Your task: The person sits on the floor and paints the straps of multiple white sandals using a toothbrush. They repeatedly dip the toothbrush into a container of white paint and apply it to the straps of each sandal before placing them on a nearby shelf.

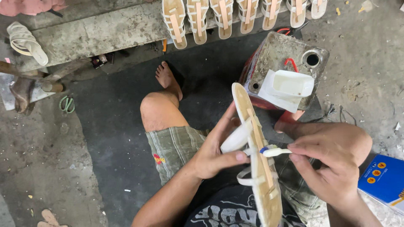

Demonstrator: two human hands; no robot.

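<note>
The sandal [257, 159] ran lengthwise away from the body, the left hand [216, 153] clamped on its side straps, while the right hand [332, 164] (nearer the sole) pinched a brush [274, 151] pointing crosswise onto it.

The person wears plaid shorts [174, 147] in faded olive-green and grey, with thin pale lines crossing the cloth and a small red-and-yellow mark near the hem. Above them shows a black shirt [229, 212] printed with large white ornate lettering, only partly in view. Both forearms are bare, without sleeves, and so are the hands [214, 153]. The one foot [167, 77] in view is bare, seemingly with no sandal.
</note>
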